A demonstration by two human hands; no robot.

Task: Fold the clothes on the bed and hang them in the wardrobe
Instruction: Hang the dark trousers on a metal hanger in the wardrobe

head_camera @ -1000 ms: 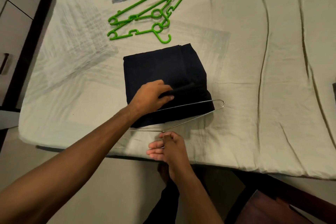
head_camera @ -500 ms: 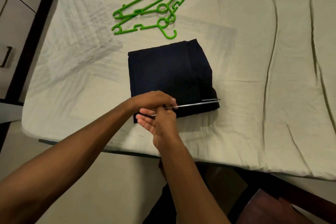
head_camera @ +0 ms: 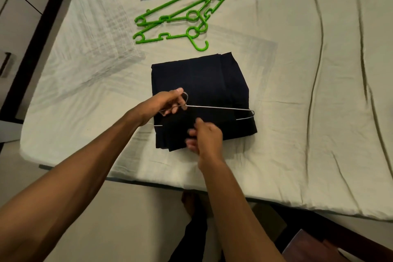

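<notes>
Nearest the viewer, the right hand [head_camera: 204, 136] reaches over the bed's [head_camera: 297, 134] front edge with fingers loosely curled on the near flap of the folded dark garment [head_camera: 197, 83], though motion blur hides whether they pinch the cloth. Just beyond, the left hand [head_camera: 164, 102] pinches the wire hanger [head_camera: 221, 108] at its hook, the lower bar partly hidden under the fabric; the step appears to be mounting the garment on the hanger, and the next move calls for drawing the flap evenly over the bar. Farther back lie green plastic hangers [head_camera: 180, 17], untouched.
</notes>
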